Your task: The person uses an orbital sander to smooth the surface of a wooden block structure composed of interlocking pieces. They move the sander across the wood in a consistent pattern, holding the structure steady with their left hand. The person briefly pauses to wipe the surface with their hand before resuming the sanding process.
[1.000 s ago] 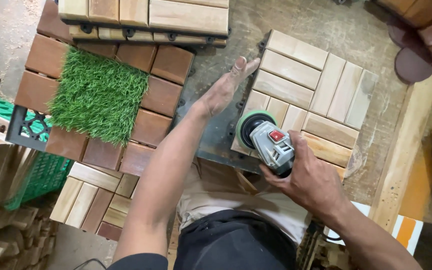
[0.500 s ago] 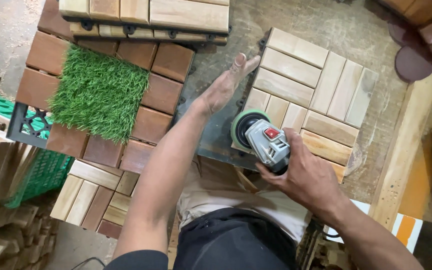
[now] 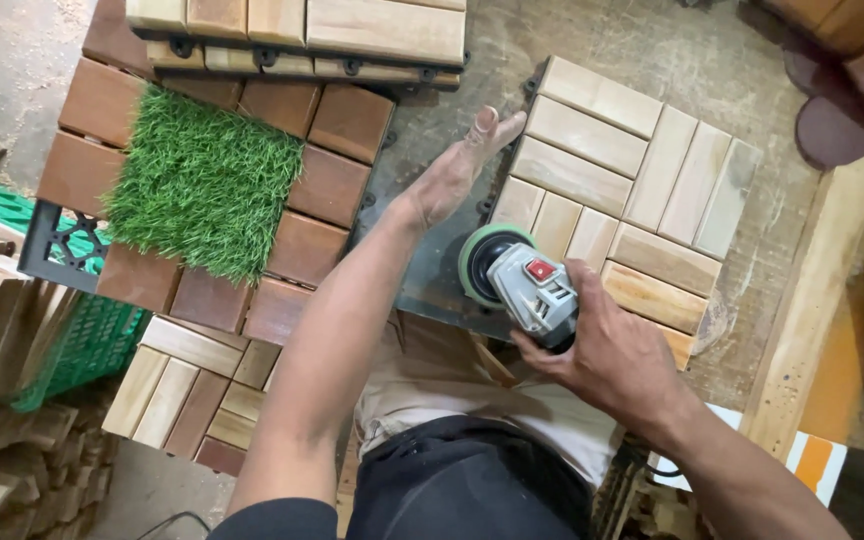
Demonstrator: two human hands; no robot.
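A grey handheld disc sander point(image 3: 527, 285) was gripped closed in the right hand point(image 3: 612, 355) at the pale slatted wooden tile's point(image 3: 617, 195) near-left corner, steadied by the flat open left hand point(image 3: 457, 175)

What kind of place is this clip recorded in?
Likely a woodworking shop making slatted wooden deck tiles: the right hand runs a power sander on a pale tile, with stacked tiles and offcuts nearby.

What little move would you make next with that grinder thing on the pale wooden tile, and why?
Probably slide the sander rightward along the near slats. Its green disc sits at the pale wooden tile's near-left corner, partly past the edge, the right hand grips its body, and the left hand braces the tile's left edge.
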